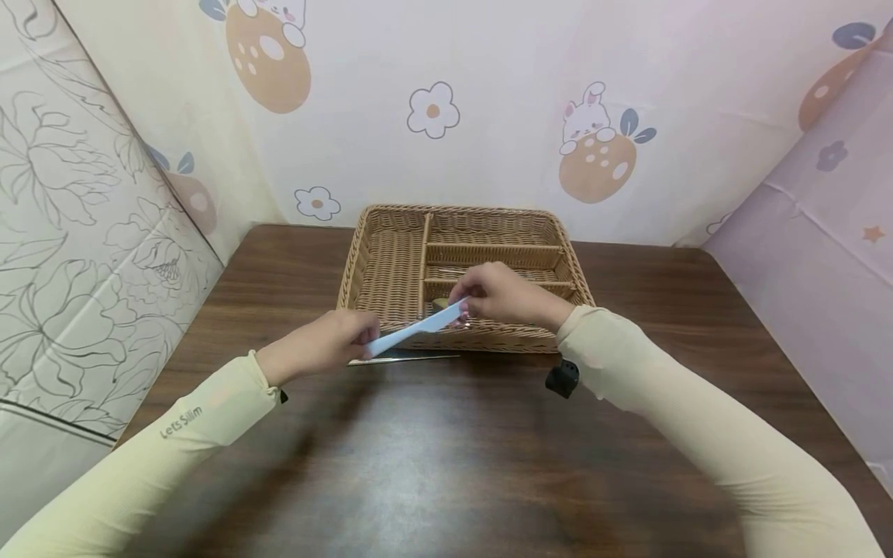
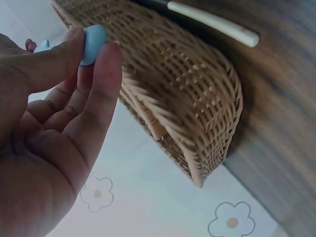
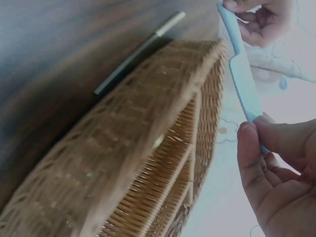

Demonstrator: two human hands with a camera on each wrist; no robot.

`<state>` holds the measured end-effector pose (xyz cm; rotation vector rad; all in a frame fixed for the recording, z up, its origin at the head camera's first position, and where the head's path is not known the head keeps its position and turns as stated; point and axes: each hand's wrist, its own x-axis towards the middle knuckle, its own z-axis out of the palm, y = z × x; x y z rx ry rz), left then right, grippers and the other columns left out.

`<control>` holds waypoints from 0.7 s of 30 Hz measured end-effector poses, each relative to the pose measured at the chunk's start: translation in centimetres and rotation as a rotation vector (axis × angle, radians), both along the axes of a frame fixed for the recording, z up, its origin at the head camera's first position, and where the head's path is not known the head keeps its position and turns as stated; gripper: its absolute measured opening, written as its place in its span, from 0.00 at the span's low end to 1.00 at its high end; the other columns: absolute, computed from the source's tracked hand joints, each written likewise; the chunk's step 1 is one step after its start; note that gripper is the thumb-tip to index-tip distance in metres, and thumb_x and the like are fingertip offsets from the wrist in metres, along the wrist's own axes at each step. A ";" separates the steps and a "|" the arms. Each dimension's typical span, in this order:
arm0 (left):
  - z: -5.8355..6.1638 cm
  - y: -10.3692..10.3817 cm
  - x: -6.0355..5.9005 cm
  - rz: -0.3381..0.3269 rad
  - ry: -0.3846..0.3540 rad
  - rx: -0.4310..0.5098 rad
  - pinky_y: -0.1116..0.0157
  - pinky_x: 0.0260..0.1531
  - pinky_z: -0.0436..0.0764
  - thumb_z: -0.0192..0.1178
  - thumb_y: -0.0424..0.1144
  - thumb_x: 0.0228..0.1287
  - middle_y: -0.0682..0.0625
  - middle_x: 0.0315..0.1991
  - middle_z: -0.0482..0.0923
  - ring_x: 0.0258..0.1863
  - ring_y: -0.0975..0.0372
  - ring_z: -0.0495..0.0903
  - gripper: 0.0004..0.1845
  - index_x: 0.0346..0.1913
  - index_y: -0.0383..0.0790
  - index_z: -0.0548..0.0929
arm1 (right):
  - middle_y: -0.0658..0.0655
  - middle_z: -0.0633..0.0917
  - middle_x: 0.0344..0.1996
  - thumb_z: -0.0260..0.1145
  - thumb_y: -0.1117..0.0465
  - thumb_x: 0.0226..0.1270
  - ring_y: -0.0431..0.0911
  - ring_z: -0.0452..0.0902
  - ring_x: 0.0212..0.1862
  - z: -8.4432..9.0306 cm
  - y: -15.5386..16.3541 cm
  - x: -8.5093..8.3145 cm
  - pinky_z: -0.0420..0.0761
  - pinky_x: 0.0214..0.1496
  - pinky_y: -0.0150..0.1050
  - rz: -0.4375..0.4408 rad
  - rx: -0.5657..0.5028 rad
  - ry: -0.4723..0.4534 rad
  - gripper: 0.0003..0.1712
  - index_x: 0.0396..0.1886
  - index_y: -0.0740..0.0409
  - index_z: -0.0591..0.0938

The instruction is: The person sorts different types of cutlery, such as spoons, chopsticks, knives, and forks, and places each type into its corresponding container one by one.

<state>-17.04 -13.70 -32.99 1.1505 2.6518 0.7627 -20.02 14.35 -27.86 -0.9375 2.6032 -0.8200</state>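
A light blue plastic knife (image 1: 415,329) hangs between my two hands just above the front rim of a wicker cutlery basket (image 1: 352,263). My left hand (image 1: 321,345) pinches one end (image 2: 93,44) between thumb and forefinger. My right hand (image 1: 502,294) pinches the other end (image 3: 254,113) over the basket's front compartment. In the right wrist view the blue knife (image 3: 242,74) runs from my right hand (image 3: 256,133) up to my left hand (image 3: 261,19). A second knife (image 1: 405,358) with a dark blade and cream handle lies on the table, just before the basket.
The basket (image 2: 187,89) has one long left compartment and several crosswise ones, on a dark wooden table (image 1: 446,465). A small yellowish thing (image 1: 441,304) shows inside near my right hand. Patterned cloth walls close in the back and both sides.
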 end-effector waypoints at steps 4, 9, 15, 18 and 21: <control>0.6 0.1 -0.5 0.031 -0.011 0.018 0.67 0.24 0.75 0.66 0.24 0.53 0.53 0.23 0.75 0.23 0.64 0.73 0.09 0.30 0.37 0.76 | 0.57 0.84 0.34 0.61 0.74 0.64 0.52 0.79 0.31 0.8 -0.3 -0.9 0.80 0.33 0.40 -0.076 -0.037 -0.036 0.09 0.40 0.65 0.84; 1.0 0.2 -1.3 0.061 -0.022 0.056 0.66 0.24 0.78 0.66 0.23 0.53 0.51 0.23 0.78 0.23 0.63 0.75 0.08 0.30 0.34 0.77 | 0.61 0.84 0.35 0.59 0.74 0.64 0.53 0.81 0.36 1.5 -0.8 -2.4 0.82 0.38 0.41 -0.174 -0.108 -0.101 0.11 0.44 0.67 0.83; 1.0 0.5 -2.4 0.133 -0.058 0.094 0.66 0.24 0.79 0.66 0.24 0.53 0.49 0.25 0.80 0.24 0.61 0.78 0.08 0.33 0.32 0.77 | 0.64 0.83 0.38 0.60 0.75 0.64 0.52 0.81 0.38 2.0 -1.3 -4.4 0.82 0.41 0.39 -0.278 -0.255 -0.142 0.12 0.47 0.70 0.81; 1.1 0.6 -2.9 0.172 -0.088 0.114 0.65 0.25 0.80 0.66 0.24 0.53 0.47 0.26 0.81 0.26 0.60 0.79 0.08 0.34 0.31 0.77 | 0.65 0.83 0.40 0.61 0.75 0.63 0.53 0.81 0.39 2.2 -1.5 -5.3 0.82 0.43 0.40 -0.333 -0.337 -0.170 0.13 0.48 0.70 0.80; 1.1 0.8 -3.4 0.204 -0.119 0.134 0.64 0.29 0.81 0.65 0.24 0.54 0.45 0.28 0.82 0.29 0.58 0.81 0.08 0.37 0.30 0.78 | 0.64 0.82 0.40 0.62 0.75 0.62 0.52 0.80 0.39 2.4 -1.9 -6.2 0.82 0.43 0.38 -0.381 -0.399 -0.182 0.14 0.48 0.70 0.79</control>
